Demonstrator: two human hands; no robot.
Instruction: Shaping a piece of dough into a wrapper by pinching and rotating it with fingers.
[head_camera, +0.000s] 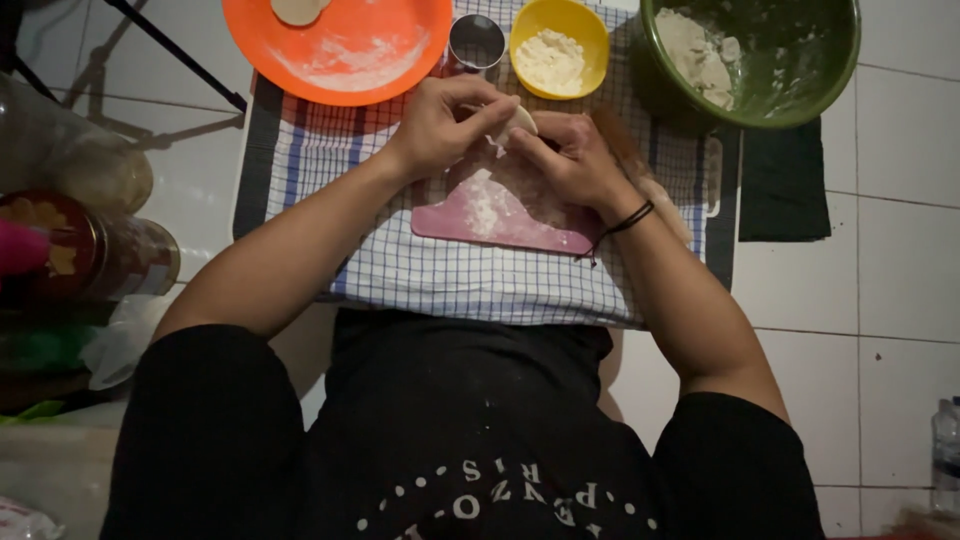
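Both my hands meet over a pink board (500, 222) dusted with flour. My left hand (440, 128) and my right hand (572, 160) pinch a small pale piece of dough (518, 120) between their fingertips, just above the board's far edge. A black band circles my right wrist. The board lies on a blue-and-white checked cloth (450, 280) spread on a white tiled floor.
Beyond the hands stand an orange plate (340, 50) with flour and a dough disc (298, 10), a metal ring cutter (476, 42), a yellow bowl of flour (558, 48) and a green bowl (800, 80) with dough. Jars (90, 250) sit left, a dark cloth (785, 180) right.
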